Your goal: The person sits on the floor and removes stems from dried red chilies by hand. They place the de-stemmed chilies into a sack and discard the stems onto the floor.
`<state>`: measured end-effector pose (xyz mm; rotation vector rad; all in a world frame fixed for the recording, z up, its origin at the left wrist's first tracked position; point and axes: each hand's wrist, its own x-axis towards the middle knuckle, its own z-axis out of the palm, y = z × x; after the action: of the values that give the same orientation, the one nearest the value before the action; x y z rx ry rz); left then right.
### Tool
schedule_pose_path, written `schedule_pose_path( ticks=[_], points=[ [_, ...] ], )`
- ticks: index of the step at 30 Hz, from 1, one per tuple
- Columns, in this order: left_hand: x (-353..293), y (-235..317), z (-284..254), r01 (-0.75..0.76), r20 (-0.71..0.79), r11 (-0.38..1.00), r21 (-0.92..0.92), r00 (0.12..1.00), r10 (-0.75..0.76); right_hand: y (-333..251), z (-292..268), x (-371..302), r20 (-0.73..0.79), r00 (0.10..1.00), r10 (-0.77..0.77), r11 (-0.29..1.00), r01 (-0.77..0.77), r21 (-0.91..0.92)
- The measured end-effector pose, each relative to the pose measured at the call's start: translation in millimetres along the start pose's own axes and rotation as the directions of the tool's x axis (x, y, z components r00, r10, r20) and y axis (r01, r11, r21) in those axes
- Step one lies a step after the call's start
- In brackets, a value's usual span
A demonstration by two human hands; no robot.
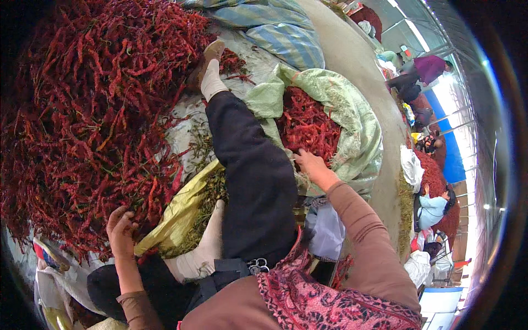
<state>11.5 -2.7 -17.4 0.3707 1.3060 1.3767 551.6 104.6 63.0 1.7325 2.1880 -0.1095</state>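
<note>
A large heap of dried red chilies (110,93) fills the left side. My left hand (121,226) is at its near edge, fingers bent and apart, with no chili visible in it. My right hand (313,165) reaches over the near rim of a pale green woven sack (360,115), its fingers loosely spread. Inside the sack lie more red chilies (308,118), some blurred. Between my legs, a yellow sack (184,212) holds greenish-brown stems or scraps (212,190).
My outstretched leg (250,165) lies between the heap and the green sack. A blue-striped woven sheet (280,30) is at the far side. A clear plastic bag (327,231) sits by my right hip. Several people work beside other chili heaps (432,176) at right.
</note>
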Motion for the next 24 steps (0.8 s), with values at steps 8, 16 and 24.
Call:
schedule_pose_path(
  ticks=[8, 16, 24],
  points=[
    [-1.1, -1.7, -10.2, -0.046, 0.011, 0.998, -0.053, 0.999, 0.047, 42.3, 7.6, 13.7, -0.034, 0.977, 0.213, 0.976, -0.214, -0.036],
    [-54.7, -2.3, -27.6, -0.14, 0.126, 0.824, 0.549, 0.988, 0.084, 19.3, -57.5, 5.5, -0.071, 0.992, -0.101, 0.992, 0.106, 0.066],
    [-111.0, 0.3, -29.2, -0.196, -0.255, 0.773, 0.604, 0.871, 0.42, -231.9, -196.9, -19.7, -0.457, 0.86, -0.226, 0.66, 0.48, 0.577]
  ],
)
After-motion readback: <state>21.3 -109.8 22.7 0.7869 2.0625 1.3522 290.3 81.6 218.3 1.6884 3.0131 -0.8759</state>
